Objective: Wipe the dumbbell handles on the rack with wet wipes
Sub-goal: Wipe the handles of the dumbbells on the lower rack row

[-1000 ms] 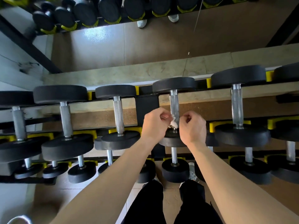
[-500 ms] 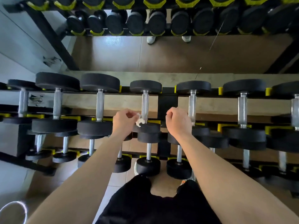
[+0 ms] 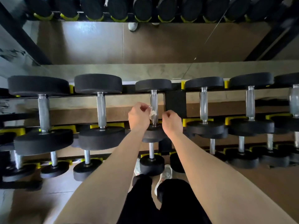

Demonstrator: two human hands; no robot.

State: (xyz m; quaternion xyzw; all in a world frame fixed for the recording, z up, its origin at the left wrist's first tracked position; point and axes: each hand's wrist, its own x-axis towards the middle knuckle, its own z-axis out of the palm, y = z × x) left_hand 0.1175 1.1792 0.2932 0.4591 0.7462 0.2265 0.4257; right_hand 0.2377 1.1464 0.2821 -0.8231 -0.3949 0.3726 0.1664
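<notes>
Since half a second ago the right hand (image 3: 172,122) has crossed from in front of the rack's black upright (image 3: 175,101) to just beside the dumbbell handle (image 3: 154,99) where the left hand (image 3: 139,118) already was. Nearest, black trouser legs (image 3: 161,207) stand before the lower tier, whose small dumbbells (image 3: 151,164) sit in yellow cradles (image 3: 150,155). On the upper tier, the left hand pinches a crumpled white wet wipe (image 3: 152,113) against the handle's left side, low by its near head. The right hand's fingers are curled; whether they hold anything cannot be told. Beyond, another row of dumbbells (image 3: 142,8) lines the top.
</notes>
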